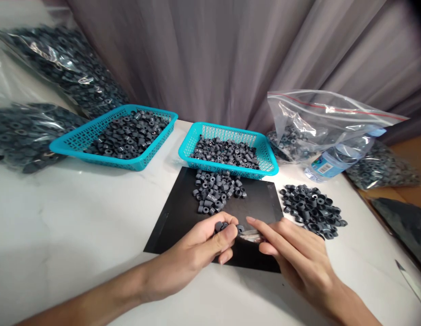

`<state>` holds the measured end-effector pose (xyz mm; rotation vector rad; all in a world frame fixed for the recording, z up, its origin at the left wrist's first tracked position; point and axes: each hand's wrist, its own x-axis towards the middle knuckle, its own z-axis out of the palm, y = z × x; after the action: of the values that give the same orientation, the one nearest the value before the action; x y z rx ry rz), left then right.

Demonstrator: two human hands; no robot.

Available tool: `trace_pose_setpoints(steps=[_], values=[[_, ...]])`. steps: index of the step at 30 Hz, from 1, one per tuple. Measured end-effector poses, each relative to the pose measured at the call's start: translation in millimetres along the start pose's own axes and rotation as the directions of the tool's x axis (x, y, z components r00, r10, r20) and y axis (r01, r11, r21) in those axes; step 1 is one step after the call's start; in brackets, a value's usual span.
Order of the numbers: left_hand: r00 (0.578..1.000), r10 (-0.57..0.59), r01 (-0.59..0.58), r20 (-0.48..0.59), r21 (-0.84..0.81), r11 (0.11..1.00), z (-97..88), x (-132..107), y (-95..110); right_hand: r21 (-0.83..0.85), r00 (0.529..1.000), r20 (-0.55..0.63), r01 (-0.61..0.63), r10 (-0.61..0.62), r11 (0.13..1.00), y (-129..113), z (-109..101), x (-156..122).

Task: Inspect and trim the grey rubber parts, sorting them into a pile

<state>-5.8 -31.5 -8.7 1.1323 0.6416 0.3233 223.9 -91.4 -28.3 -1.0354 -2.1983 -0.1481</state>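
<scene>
My left hand [203, 246] is curled over the near part of a black mat [258, 203], with several small grey rubber rings [222, 225] held in its fingers. My right hand [292, 253] is closed on a thin shiny metal tool [247, 234] whose tip points at the rings in my left hand. A loose pile of the same grey rings [215, 190] lies on the far half of the mat. Another pile [314, 209] rests on the white table to the right of the mat.
Two turquoise baskets [77, 142] [269, 163] of grey rings stand behind the mat. Clear bags of rings lie at the left [23, 136] and right [298, 131], with a water bottle [336, 160]. A grey curtain hangs behind. A blade tip [409, 278] shows at right.
</scene>
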Motion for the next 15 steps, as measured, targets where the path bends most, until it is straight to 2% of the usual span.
trace_pose_setpoints(steps=[6, 15], values=[[1.000, 0.003, -0.002, 0.008, -0.134, 0.991, 0.1, 0.9, -6.3, -0.037, 1.000, -0.012, 0.018, -0.019, 0.999, 1.1, -1.7, 0.4], [1.000, 0.016, -0.011, 0.024, -0.178, 0.984, 0.3, 2.0, -7.6, -0.044, 1.000, -0.015, 0.016, -0.017, 0.999, -0.4, -0.1, 0.6]])
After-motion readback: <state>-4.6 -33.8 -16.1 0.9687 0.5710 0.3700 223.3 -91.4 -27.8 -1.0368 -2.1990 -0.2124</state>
